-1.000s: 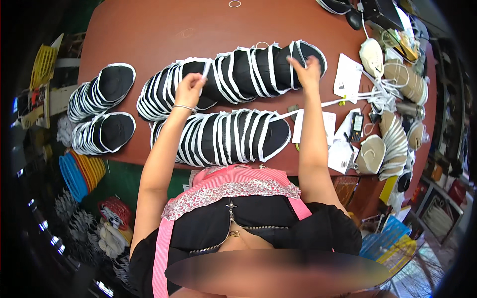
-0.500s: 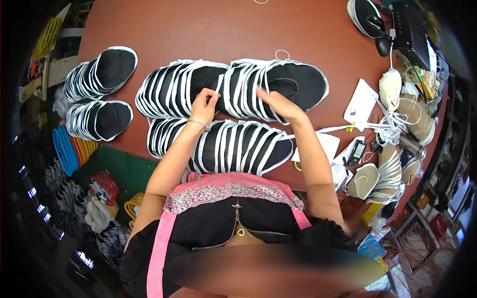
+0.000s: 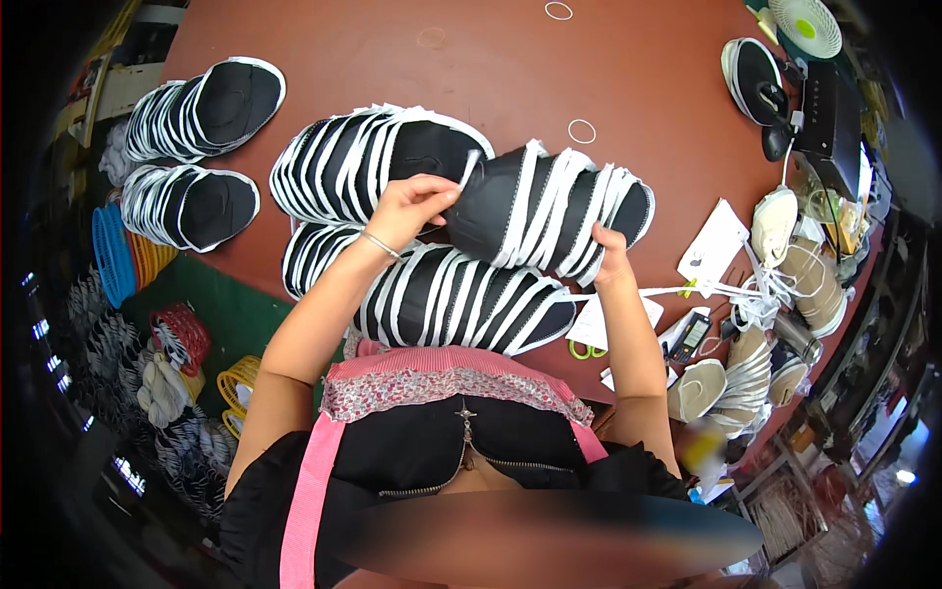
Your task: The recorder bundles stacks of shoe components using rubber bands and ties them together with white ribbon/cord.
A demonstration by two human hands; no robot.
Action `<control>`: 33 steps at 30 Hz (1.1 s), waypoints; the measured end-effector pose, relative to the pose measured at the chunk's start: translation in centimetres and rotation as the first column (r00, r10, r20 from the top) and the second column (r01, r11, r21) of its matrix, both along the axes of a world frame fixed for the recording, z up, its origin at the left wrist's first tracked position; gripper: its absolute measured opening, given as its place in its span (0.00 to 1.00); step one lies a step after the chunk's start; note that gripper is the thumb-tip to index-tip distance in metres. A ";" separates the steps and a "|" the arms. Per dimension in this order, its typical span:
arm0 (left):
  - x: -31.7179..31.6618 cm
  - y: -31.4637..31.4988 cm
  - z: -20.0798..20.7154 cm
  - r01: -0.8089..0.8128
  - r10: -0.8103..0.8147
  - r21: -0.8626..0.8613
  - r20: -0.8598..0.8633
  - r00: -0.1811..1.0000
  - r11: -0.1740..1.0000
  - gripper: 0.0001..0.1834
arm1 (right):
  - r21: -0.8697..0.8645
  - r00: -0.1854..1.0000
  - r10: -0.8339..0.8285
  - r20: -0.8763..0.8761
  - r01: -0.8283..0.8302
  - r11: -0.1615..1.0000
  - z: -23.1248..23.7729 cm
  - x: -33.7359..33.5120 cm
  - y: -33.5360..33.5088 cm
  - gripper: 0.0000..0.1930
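A stack of black shoe uppers with white edging (image 3: 549, 211) is tilted up at the middle of the table. My right hand (image 3: 610, 260) grips its right part, the thumb on the near side and the fingers hidden underneath. Beside its left end my left hand (image 3: 417, 208) is closed in a pinch, and a narrow white strip (image 3: 471, 169) sticks up from the fingertips. Another upper stack (image 3: 339, 162) lies just behind my left hand. A third stack (image 3: 461, 299) lies nearer me, partly under my left forearm.
Two more upper stacks (image 3: 221, 108) lie at the far left. White rubber rings (image 3: 582, 132) lie on the brown table (image 3: 373, 59). At the right are paper sheets (image 3: 719, 240), green-handled scissors (image 3: 587, 349), a handheld scanner (image 3: 693, 334), beige shoe parts (image 3: 743, 378) and a small fan (image 3: 807, 26).
The right-hand stack has been lifted and turned over, its rounded end now toward the left. My right hand has closed on it. My left hand stays pinched, slightly further right.
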State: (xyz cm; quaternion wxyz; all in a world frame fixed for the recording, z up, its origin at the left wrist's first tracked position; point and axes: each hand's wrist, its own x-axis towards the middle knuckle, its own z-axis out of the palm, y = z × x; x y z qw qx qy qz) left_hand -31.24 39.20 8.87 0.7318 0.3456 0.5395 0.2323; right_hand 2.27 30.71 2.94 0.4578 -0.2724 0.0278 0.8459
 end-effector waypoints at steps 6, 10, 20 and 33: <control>0.9 1.3 1.3 0.468 -0.175 0.735 -0.443 0.879 0.491 0.02 | 0.019 0.995 -0.075 -0.059 0.076 0.997 1.7 -2.1 -2.5 0.40; 1.0 2.4 0.8 0.465 -0.342 0.752 -0.331 0.879 0.468 0.03 | 0.018 0.998 -0.051 0.046 0.050 0.999 4.5 -3.9 -2.3 0.46; 1.2 1.2 -1.1 0.489 -0.482 0.676 -0.220 0.848 0.551 0.27 | 0.075 0.934 0.222 0.281 -0.252 0.965 6.6 -5.3 -0.6 0.42; 1.6 2.2 -0.4 0.448 -0.485 0.192 0.424 0.765 0.873 0.50 | -0.034 0.971 0.116 0.208 -0.111 0.993 4.9 -4.8 -0.9 0.40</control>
